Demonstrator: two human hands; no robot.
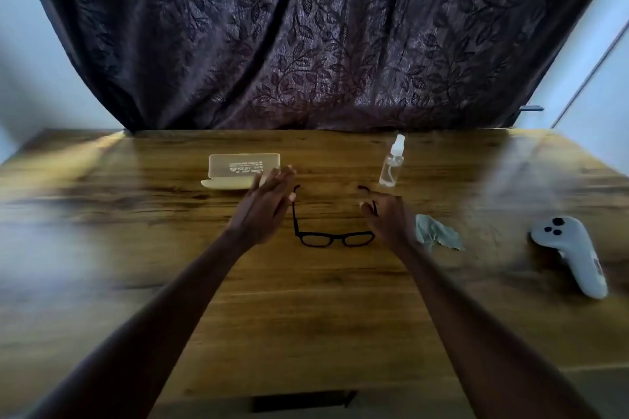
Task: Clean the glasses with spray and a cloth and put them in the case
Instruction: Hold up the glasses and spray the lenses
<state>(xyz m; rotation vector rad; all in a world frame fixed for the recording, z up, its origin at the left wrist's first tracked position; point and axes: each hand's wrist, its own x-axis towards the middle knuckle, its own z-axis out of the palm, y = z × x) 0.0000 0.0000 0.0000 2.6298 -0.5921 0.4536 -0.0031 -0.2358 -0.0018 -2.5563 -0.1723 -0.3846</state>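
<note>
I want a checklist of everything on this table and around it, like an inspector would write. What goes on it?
Surface: wooden table, bare in the near part.
Job's things: black glasses lying with arms unfolded, lenses nearest the person; spray bottle upright behind them; crumpled cloth to the right; pale case open at back left.
Clutter: white handheld controller at far right.
Hands: left hand open by the left arm of the glasses; right hand at the right arm, grip unclear from blur.
Cables: nothing seen.
Surroundings: dark leaf-patterned curtain behind the table, pale walls at both sides.
</note>
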